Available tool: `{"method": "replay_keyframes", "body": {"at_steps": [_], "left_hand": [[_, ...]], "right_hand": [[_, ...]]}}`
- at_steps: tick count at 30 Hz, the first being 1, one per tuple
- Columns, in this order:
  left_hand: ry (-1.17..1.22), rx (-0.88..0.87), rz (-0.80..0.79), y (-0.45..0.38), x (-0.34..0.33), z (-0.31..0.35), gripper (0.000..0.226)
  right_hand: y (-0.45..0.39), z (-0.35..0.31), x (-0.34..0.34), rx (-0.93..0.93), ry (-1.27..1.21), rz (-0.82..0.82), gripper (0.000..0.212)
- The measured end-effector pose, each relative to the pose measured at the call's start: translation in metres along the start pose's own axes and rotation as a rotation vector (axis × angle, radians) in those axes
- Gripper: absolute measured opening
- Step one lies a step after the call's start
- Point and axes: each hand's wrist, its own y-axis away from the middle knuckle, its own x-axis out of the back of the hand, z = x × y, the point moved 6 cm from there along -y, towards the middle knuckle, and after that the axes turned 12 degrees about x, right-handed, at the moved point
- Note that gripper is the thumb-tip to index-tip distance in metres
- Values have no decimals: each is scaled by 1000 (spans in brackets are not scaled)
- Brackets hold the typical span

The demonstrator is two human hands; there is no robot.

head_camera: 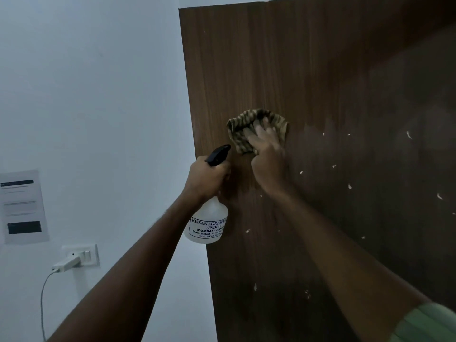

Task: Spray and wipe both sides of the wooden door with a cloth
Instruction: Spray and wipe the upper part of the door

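Note:
The dark brown wooden door (333, 70) fills the right side of the head view, with small pale specks and a damp sheen on its right part. My right hand (267, 154) presses a striped olive cloth (246, 119) flat against the door at mid height, fingers spread over it and blurred. My left hand (206, 178) grips the neck of a white plastic spray bottle (208, 223) with a black trigger head (218, 154). The bottle hangs upright just beside the door's left edge, nozzle toward the door.
A white wall (98, 82) lies left of the door. On it are a printed paper sheet (23, 206) and a switch plate (85, 254) with a white plug and a cable (43, 304) hanging down.

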Motion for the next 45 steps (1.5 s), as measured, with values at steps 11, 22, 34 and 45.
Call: {"method": "replay_keyframes", "body": {"at_steps": [11,22,34,45], "left_hand": [[197,28,-38,20,-44,-19,16],[185,-113,-67,19,-75,4,24],[186,-119,-86,4,-96,48,16],[163,-133,-91,-1,-128,80,18]], "right_hand": [[1,30,14,-29,-44,-20,66],[51,51,29,59,-44,-44,47],[62,74,56,-8,-78,26,39],[93,96,66,59,47,89,50]]}}
